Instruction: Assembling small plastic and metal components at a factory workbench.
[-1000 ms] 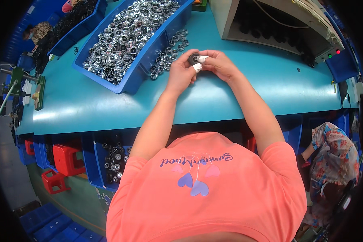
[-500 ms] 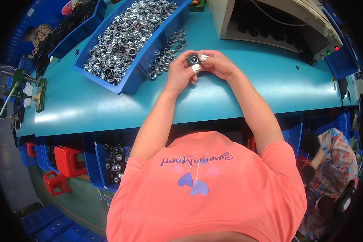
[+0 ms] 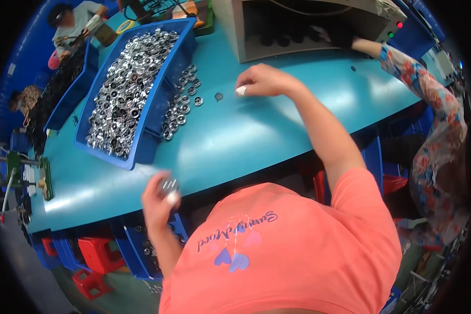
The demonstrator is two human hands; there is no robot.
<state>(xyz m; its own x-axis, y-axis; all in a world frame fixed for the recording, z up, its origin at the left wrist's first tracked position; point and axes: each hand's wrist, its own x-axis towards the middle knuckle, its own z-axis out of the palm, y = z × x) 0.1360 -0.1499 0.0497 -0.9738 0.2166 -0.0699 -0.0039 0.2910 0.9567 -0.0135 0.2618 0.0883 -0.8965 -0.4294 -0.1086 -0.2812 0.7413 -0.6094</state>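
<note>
My left hand [image 3: 159,202], smeared by motion, is beyond the table's near edge, closed round a small dark wheel [image 3: 169,184] with a shiny face. My right hand [image 3: 267,81] is over the table, fingers curled and drawn together; whether anything is between the fingertips is hidden. White covers wrap a fingertip on each hand. Just left of my right hand, a small dark disc [image 3: 219,97] lies on the table. Several shiny round parts [image 3: 183,107] lie loose further left, beside a blue bin [image 3: 145,137] heaped with similar metallic parts.
A grey box-like machine [image 3: 238,34] with an open front stands at the back; another person's floral-sleeved arm [image 3: 405,68] reaches into it. Below the table's near edge is a blue crate [image 3: 128,251] of dark wheels. Red stools [image 3: 97,254] stand at lower left.
My hands have parted; the left carried the wheel down and left, while the right stayed over the table. The view turned. A co-worker's arm now reaches into the machine.
</note>
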